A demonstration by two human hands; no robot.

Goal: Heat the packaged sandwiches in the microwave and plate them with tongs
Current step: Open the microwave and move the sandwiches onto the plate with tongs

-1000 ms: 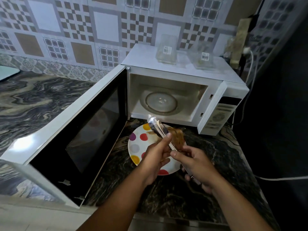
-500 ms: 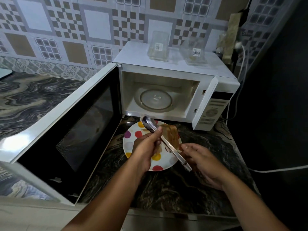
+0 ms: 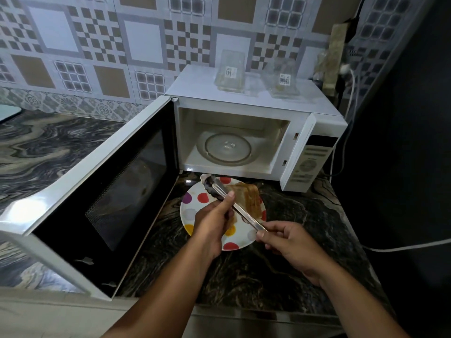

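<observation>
Two hands shared the tongs (image 3: 229, 203), my left hand (image 3: 214, 220) pinching mid-shaft and my right hand (image 3: 285, 242) curled round the tail, with the sandwich (image 3: 249, 198) on the plate (image 3: 195, 208) beneath that grip; I judged a fumbled handover could drop them onto it.

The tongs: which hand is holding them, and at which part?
Both hands hold the tongs. The left hand grips the arms near the middle, behind the scalloped tips; the right hand pinches the hinge end. They are above the sandwich.
</observation>
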